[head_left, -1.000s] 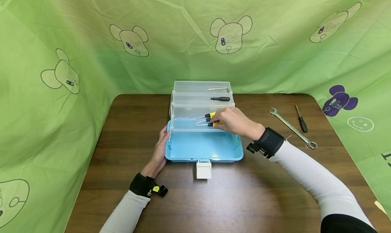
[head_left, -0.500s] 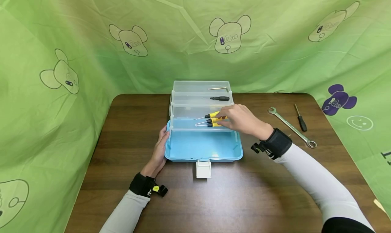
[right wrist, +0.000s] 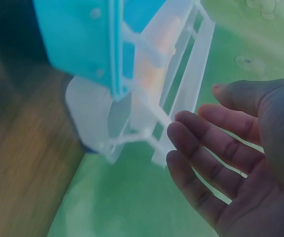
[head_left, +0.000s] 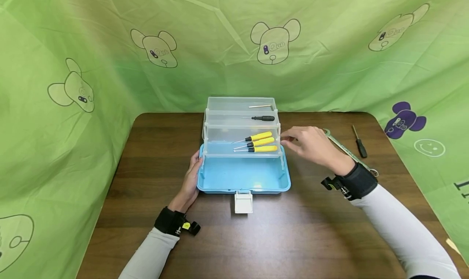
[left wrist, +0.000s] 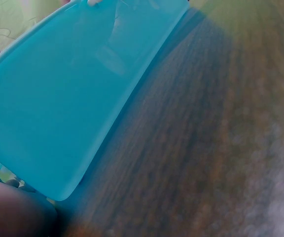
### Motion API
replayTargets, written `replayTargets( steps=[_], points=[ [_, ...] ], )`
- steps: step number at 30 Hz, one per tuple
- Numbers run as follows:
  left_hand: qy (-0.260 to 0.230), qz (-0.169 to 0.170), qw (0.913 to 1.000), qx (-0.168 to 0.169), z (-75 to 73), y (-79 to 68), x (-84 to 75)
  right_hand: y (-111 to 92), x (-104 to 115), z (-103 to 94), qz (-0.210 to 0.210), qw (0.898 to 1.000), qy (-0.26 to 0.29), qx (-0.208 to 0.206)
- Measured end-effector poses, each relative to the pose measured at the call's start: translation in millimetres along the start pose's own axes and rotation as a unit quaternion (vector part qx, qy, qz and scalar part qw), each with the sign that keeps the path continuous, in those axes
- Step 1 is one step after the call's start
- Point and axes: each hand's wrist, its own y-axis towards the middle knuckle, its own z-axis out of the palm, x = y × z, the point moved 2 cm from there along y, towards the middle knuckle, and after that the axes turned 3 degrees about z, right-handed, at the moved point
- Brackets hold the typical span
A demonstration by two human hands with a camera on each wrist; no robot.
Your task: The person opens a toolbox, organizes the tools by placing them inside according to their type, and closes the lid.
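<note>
A blue toolbox (head_left: 243, 175) stands with its clear tiered trays (head_left: 220, 134) unfolded at the back. My left hand (head_left: 188, 187) holds its left side, the thumb at the rim and the fingers along the outer wall. In the lowest tray lie three yellow-handled screwdrivers (head_left: 261, 142), side by side. A black-handled screwdriver (head_left: 264, 118) occupies the middle tray, and a hex key (head_left: 261, 106) the top one. Just right of the trays is my right hand (head_left: 315, 144), with nothing held; the right wrist view shows its fingers (right wrist: 206, 170) relaxed and spread near the white tray linkage (right wrist: 147, 136).
A combination wrench (head_left: 342, 149) lies on the wooden table (head_left: 146, 173) to the right, partly hidden behind my right hand. Beyond it rests another black-handled screwdriver (head_left: 360, 147). The white latch (head_left: 243, 203) hangs at the toolbox front. A green printed cloth (head_left: 212, 79) surrounds the table.
My right hand has let go of the yellow-handled screwdrivers in the lowest tray and moved right, off the trays. My left hand has kept its place on the toolbox.
</note>
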Motion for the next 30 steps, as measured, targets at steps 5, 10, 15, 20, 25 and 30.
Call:
replayTargets(
  steps=[5, 10, 15, 20, 25, 30],
  points=[
    [-0.001, -0.004, 1.0000, 0.001, 1.4, 0.9, 1.8, -21, -14, -9.6, 0.030, 0.999, -0.017, -0.006],
    [0.003, 0.000, 1.0000, 0.001, 2.1, 2.1, 1.4, -39, -28, -18.2, 0.051, 0.998, -0.029, -0.002],
    [0.003, -0.001, 1.0000, 0.003, 2.5, 2.0, 1.6, -57, -41, -27.7, 0.064, 0.997, -0.037, 0.003],
    [0.005, 0.003, 1.0000, -0.001, 1.4, 0.4, 1.1, -73, -54, -34.1, 0.107, 0.993, -0.038, 0.023],
    [0.008, 0.010, 0.9999, 0.000, -0.2, -0.8, 0.3, -90, -62, -36.9, 0.151, 0.987, -0.042, 0.043],
    [0.015, 0.015, 0.9998, 0.007, -0.8, -0.2, -0.5, -108, -72, -38.7, 0.169, 0.983, -0.057, 0.036]
  ],
)
